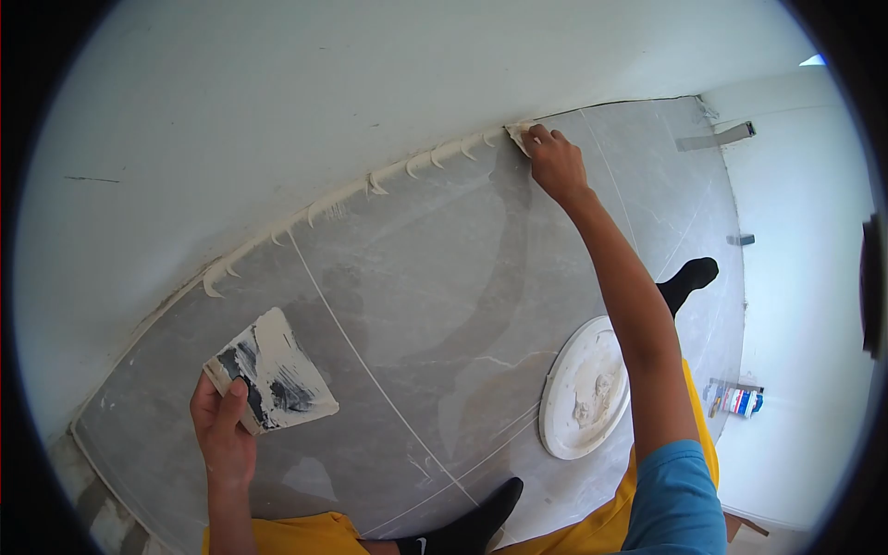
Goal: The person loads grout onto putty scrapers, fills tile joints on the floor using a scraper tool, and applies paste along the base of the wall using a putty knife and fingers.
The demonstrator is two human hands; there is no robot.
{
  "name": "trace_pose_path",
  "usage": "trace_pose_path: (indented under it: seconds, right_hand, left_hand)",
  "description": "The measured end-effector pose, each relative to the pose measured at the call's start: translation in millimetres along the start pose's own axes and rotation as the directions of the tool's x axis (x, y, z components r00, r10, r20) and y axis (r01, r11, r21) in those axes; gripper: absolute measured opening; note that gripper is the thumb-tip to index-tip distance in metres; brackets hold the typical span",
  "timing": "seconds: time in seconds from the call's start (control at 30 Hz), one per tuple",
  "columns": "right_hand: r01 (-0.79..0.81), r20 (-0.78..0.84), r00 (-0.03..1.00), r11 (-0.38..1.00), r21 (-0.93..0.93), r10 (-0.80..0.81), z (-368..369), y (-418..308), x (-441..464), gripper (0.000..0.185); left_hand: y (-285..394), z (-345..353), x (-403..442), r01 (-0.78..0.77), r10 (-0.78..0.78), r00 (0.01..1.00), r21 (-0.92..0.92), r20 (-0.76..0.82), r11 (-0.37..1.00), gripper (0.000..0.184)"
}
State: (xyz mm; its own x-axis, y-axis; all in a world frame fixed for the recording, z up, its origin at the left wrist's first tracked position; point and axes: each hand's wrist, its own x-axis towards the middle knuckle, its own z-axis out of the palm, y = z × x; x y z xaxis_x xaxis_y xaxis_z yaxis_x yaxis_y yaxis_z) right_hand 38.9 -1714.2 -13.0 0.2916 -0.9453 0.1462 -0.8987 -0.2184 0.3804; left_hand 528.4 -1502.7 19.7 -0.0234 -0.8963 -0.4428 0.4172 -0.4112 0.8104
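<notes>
My left hand (227,433) grips a square putty board (294,363) by its edge, thumb on top. Cream putty with dark bare streaks covers the board's face. Far ahead, my right hand (558,166) pinches a small putty scraper (518,138) against the joint where the grey tiled floor (435,305) meets the white wall (250,139). Fresh putty (375,180) runs along that joint to the left of the scraper, with curled ridges spilling onto the tiles. The scraper's handle is mostly hidden by my fingers.
A round white lid (552,421) bearing lumps of putty lies on the floor, partly behind my right arm. A small blue-and-white container (743,401) is by the right-hand wall (795,305). My black-socked feet (481,518) rest on the tiles.
</notes>
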Motion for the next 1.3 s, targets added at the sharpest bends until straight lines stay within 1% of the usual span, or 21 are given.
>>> trace_pose_path:
  seconds: [0.17,0.23,0.3,0.33,0.37,0.4,0.43,0.5,0.57,0.7,0.77,0.8,0.83,0.9,0.93,0.97,1.03,1.07,1.13,1.23,1.3]
  right_hand:
    - [0.180,0.211,0.962,0.984,-0.008,-0.174,-25.3,14.8,9.6,0.016]
    - [0.314,0.436,0.865,0.946,-0.079,-0.250,-61.2,13.7,12.5,0.012]
    - [0.171,0.236,0.946,0.962,0.212,-0.220,-78.4,-5.6,-12.5,0.009]
    - [-0.059,0.348,0.932,0.902,0.428,-0.104,-100.2,-28.2,-20.9,0.010]
    - [-0.301,0.494,0.869,0.752,0.586,-0.038,-125.0,-55.5,-33.1,0.015]
    - [-0.548,0.567,0.820,0.180,0.817,-0.078,-139.2,-88.0,-55.3,0.020]
    - [-0.623,0.623,0.762,-0.459,0.633,-0.175,-153.7,-122.4,-79.2,0.027]
    - [-0.595,0.772,0.595,-0.769,0.234,-0.225,-199.3,-190.3,-106.8,0.035]
    - [-0.545,0.583,0.677,-0.839,-0.013,-0.449,-196.0,-230.5,-127.7,0.033]
    - [-0.511,0.461,0.688,-0.825,-0.240,-0.560,-192.8,-276.8,-128.6,0.029]
    - [-0.490,0.748,0.579,-0.872,0.001,-0.325,-196.2,-272.6,-116.7,0.028]
    - [-0.447,0.727,0.667,-0.868,0.216,-0.163,-190.0,-267.1,-123.0,0.027]
    - [-0.442,0.725,0.673,-0.866,0.232,-0.150,-188.1,-261.4,-126.7,0.027]
    - [-0.277,0.466,0.867,-0.608,0.744,0.175,-184.6,-250.9,-130.3,0.023]
    - [-0.245,0.300,0.947,-0.343,0.907,0.118,-188.2,-229.8,-134.5,0.018]
    - [-0.253,0.306,0.945,-0.337,0.907,0.115,-199.5,-231.5,-131.5,0.018]
    - [0.039,-0.049,0.986,0.064,0.997,0.160,-223.6,-245.6,-123.1,0.023]
    - [0.035,-0.045,0.986,0.065,0.997,0.160,-219.7,-250.7,-124.1,0.023]
    - [0.470,-0.375,0.880,0.641,0.607,-0.290,-205.9,-256.9,-127.6,0.045]
    - [0.359,-0.209,0.933,0.763,0.538,-0.291,-196.3,-224.6,-123.2,0.059]
    - [0.321,-0.254,0.945,0.717,0.618,-0.204,-190.7,-206.0,-130.2,0.042]
  left_hand:
    - [2.7,13.4,-0.6,0.117,-0.120,0.993,-0.098,-0.021,0.988,0.027]
    - [-1.2,19.1,1.7,0.114,-0.117,0.993,-0.186,-0.006,0.976,0.027]
    - [-6.7,21.7,0.9,0.204,-0.208,0.978,-0.303,0.019,0.931,0.029]
    - [-9.6,22.7,-0.6,0.191,-0.199,0.980,-0.349,0.013,0.918,0.030]
    - [-12.4,24.0,-2.9,0.182,-0.198,0.980,-0.388,-0.002,0.903,0.030]
    - [-14.7,25.4,-5.0,0.178,-0.209,0.977,-0.406,-0.033,0.896,0.034]
    - [-17.3,27.1,-10.0,0.182,-0.228,0.972,-0.420,-0.060,0.889,0.037]
    - [-20.6,35.0,-21.3,0.163,-0.245,0.960,-0.443,-0.134,0.882,0.034]
    - [-24.6,41.0,-25.9,0.160,-0.252,0.955,-0.445,-0.155,0.881,0.031]
    - [-21.0,42.8,-39.0,0.146,-0.232,0.960,-0.428,-0.156,0.892,0.024]
    - [-16.9,35.0,-36.8,0.134,-0.182,0.980,-0.415,-0.078,0.900,0.022]
    - [-16.8,32.2,-37.2,0.105,-0.117,0.993,-0.396,-0.007,0.912,0.021]
    - [-14.4,33.6,-37.6,0.103,-0.109,0.994,-0.403,0.006,0.909,0.021]
    - [-4.1,37.1,-37.6,0.066,-0.078,0.997,-0.359,-0.019,0.931,0.021]
    - [-3.2,40.5,-35.8,0.066,-0.079,0.997,-0.369,-0.019,0.927,0.021]
    - [-3.6,41.9,-33.9,0.112,-0.139,0.989,-0.346,-0.054,0.932,0.021]
    - [-8.9,40.5,-32.4,0.170,-0.209,0.974,-0.323,-0.091,0.931,0.021]
    - [-13.8,38.5,-31.5,0.192,-0.232,0.969,-0.325,-0.088,0.926,0.022]
    - [-21.5,31.7,-29.4,0.217,-0.256,0.963,-0.325,-0.084,0.920,0.023]
    - [-10.1,29.9,-29.3,0.191,-0.215,0.975,-0.277,-0.059,0.942,0.022]
    - [-2.8,33.3,-26.7,-0.033,0.028,0.999,-0.245,-0.023,0.969,0.022]
